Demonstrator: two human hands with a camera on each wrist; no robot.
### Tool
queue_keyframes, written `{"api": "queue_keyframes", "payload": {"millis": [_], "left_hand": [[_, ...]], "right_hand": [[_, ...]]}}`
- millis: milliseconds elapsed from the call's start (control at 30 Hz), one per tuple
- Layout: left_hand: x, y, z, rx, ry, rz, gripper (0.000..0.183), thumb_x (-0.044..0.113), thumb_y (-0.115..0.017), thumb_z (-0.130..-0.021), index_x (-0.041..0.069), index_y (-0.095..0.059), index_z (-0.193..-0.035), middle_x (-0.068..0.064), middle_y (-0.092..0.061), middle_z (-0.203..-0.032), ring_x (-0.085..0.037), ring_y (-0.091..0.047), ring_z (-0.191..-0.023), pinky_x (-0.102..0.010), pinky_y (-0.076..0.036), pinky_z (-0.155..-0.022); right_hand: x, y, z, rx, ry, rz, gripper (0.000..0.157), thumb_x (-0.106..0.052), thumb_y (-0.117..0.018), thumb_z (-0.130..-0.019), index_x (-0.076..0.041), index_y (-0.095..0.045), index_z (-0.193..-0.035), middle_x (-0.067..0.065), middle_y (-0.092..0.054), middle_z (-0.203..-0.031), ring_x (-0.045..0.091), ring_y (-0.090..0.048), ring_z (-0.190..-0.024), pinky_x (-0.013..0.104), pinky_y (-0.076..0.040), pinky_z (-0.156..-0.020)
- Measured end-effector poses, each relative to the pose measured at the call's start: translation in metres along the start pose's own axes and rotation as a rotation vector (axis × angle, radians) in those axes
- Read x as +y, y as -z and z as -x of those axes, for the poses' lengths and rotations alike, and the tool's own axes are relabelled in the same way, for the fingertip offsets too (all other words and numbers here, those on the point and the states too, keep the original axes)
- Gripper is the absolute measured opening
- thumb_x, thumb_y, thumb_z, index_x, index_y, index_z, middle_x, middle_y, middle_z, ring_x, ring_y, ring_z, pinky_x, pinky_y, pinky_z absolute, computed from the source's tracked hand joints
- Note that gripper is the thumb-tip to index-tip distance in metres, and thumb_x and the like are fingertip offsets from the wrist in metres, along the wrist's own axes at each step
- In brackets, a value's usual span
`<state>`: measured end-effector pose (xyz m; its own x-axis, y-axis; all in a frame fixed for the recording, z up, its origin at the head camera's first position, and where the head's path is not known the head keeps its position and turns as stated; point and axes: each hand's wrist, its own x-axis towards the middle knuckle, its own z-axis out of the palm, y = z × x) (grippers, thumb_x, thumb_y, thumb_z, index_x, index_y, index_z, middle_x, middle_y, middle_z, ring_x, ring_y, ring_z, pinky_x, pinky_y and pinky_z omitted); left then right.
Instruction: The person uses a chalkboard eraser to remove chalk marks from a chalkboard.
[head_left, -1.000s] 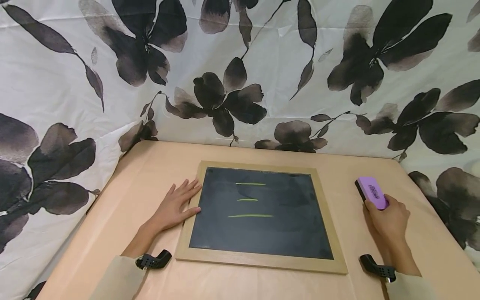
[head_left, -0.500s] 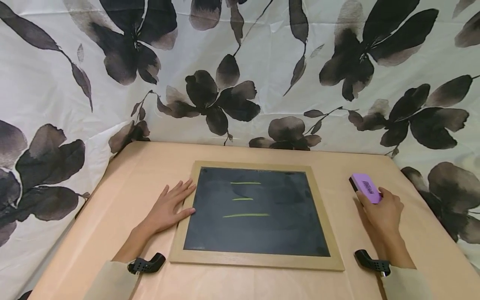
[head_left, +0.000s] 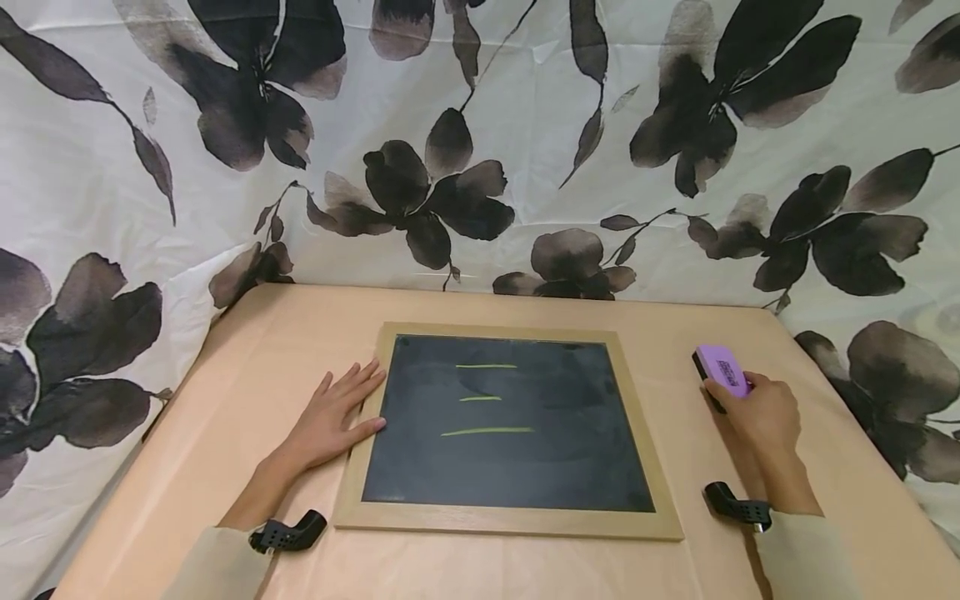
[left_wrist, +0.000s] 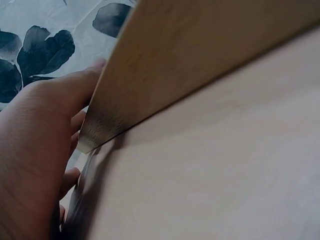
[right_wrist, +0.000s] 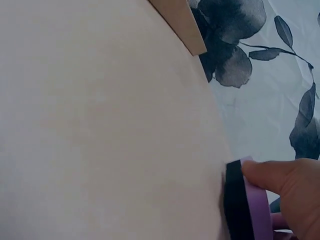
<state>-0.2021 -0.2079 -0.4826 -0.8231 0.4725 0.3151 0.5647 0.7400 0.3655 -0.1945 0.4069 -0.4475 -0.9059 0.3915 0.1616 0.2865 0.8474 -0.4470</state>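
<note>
A small chalkboard (head_left: 510, 442) with a light wooden frame lies on the table, bearing three yellow-green chalk lines (head_left: 487, 431) one above another. My left hand (head_left: 322, 425) rests beside its left edge, fingers spread, with thumb and fingertips touching the frame. From the left wrist view, the thumb lies against the frame's wooden side (left_wrist: 150, 65). To the right of the board, my right hand (head_left: 765, 417) grips a purple chalkboard eraser (head_left: 722, 371) between thumb and fingers. Its black felt side (right_wrist: 237, 200) faces left, close over the table in the right wrist view.
The table (head_left: 510, 567) has a pale peach surface. Behind it and along both sides hangs a white cloth (head_left: 555, 200) with dark flower prints. Black wrist cameras (head_left: 288, 532) are strapped on both wrists. A corner of the board's frame (right_wrist: 182, 25) shows in the right wrist view.
The whole head view has shifted slightly left. My right hand still holds the eraser at the board's right, and my left hand stays at the frame's left edge.
</note>
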Motion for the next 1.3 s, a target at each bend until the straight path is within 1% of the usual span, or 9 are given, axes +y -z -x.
{"api": "queue_keyframes", "payload": {"millis": [100,200,300,433,533,733,967,1200,1300], "left_hand": [[0.000,-0.003,-0.002,-0.010,0.010,-0.012,0.075,0.051,-0.060,-0.089,0.014,-0.035,-0.150,-0.007,-0.026,-0.156,-0.035,-0.023,-0.141,-0.062,-0.009,-0.109],[0.001,-0.004,-0.003,-0.007,0.028,-0.020,0.077,0.053,-0.060,-0.088,0.015,-0.034,-0.150,-0.006,-0.024,-0.156,-0.033,-0.022,-0.141,-0.061,-0.008,-0.109],[0.003,-0.004,-0.004,-0.003,0.055,-0.024,0.081,0.056,-0.061,-0.086,0.016,-0.034,-0.151,-0.005,-0.024,-0.157,-0.032,-0.023,-0.141,-0.062,-0.009,-0.109],[0.007,-0.004,-0.003,-0.011,0.090,-0.028,0.084,0.059,-0.061,-0.085,0.016,-0.033,-0.151,-0.005,-0.023,-0.157,-0.033,-0.023,-0.141,-0.062,-0.009,-0.109],[0.009,-0.005,-0.004,-0.015,0.100,-0.035,0.084,0.059,-0.061,-0.085,0.015,-0.034,-0.151,-0.006,-0.024,-0.157,-0.033,-0.024,-0.141,-0.061,-0.009,-0.109],[0.010,-0.006,-0.007,-0.021,0.098,-0.048,0.082,0.058,-0.059,-0.086,0.015,-0.032,-0.151,-0.006,-0.023,-0.157,-0.033,-0.024,-0.141,-0.061,-0.009,-0.109],[0.011,-0.010,-0.007,-0.016,0.093,-0.035,0.080,0.056,-0.059,-0.087,0.015,-0.033,-0.151,-0.007,-0.024,-0.157,-0.034,-0.024,-0.141,-0.062,-0.010,-0.108],[0.013,-0.007,-0.007,-0.022,0.104,-0.036,0.080,0.055,-0.060,-0.088,0.014,-0.033,-0.151,-0.007,-0.024,-0.157,-0.034,-0.023,-0.141,-0.062,-0.009,-0.109],[0.014,-0.005,-0.007,-0.019,0.104,-0.032,0.079,0.054,-0.060,-0.088,0.013,-0.033,-0.151,-0.007,-0.024,-0.157,-0.034,-0.023,-0.141,-0.062,-0.008,-0.109]], "right_hand": [[-0.002,0.005,0.001,-0.003,-0.001,0.010,0.081,-0.054,-0.062,-0.086,0.015,-0.051,-0.127,0.038,-0.054,-0.112,0.049,-0.055,-0.089,0.052,-0.043,-0.061],[-0.011,0.006,0.004,-0.009,0.014,-0.018,0.078,-0.053,-0.062,-0.086,0.014,-0.052,-0.126,0.036,-0.055,-0.112,0.048,-0.055,-0.091,0.050,-0.042,-0.061],[-0.024,0.004,0.008,-0.020,0.072,-0.062,0.075,-0.050,-0.062,-0.088,0.014,-0.053,-0.126,0.035,-0.057,-0.112,0.045,-0.056,-0.092,0.047,-0.043,-0.063],[-0.041,0.003,0.012,-0.026,0.160,-0.115,0.071,-0.045,-0.064,-0.088,0.014,-0.053,-0.126,0.032,-0.062,-0.103,0.039,-0.058,-0.084,0.038,-0.042,-0.059],[-0.051,0.002,0.015,-0.028,0.195,-0.131,0.071,-0.044,-0.065,-0.088,0.013,-0.052,-0.128,0.030,-0.063,-0.099,0.036,-0.059,-0.081,0.034,-0.040,-0.059],[-0.067,-0.003,0.019,-0.067,0.238,-0.140,0.072,-0.046,-0.065,-0.088,0.012,-0.051,-0.130,0.028,-0.063,-0.101,0.035,-0.059,-0.083,0.034,-0.043,-0.061],[-0.096,-0.004,0.023,-0.119,0.310,-0.148,0.071,-0.044,-0.067,-0.087,0.010,-0.053,-0.130,0.027,-0.062,-0.101,0.034,-0.059,-0.083,0.034,-0.044,-0.061],[-0.119,-0.015,0.021,-0.131,0.404,-0.079,0.067,-0.040,-0.068,-0.087,0.010,-0.053,-0.130,0.026,-0.059,-0.097,0.033,-0.054,-0.080,0.037,-0.042,-0.060],[-0.125,-0.020,0.021,-0.146,0.417,-0.055,0.067,-0.039,-0.069,-0.086,0.008,-0.052,-0.132,0.025,-0.058,-0.098,0.032,-0.052,-0.078,0.036,-0.041,-0.059]]}}
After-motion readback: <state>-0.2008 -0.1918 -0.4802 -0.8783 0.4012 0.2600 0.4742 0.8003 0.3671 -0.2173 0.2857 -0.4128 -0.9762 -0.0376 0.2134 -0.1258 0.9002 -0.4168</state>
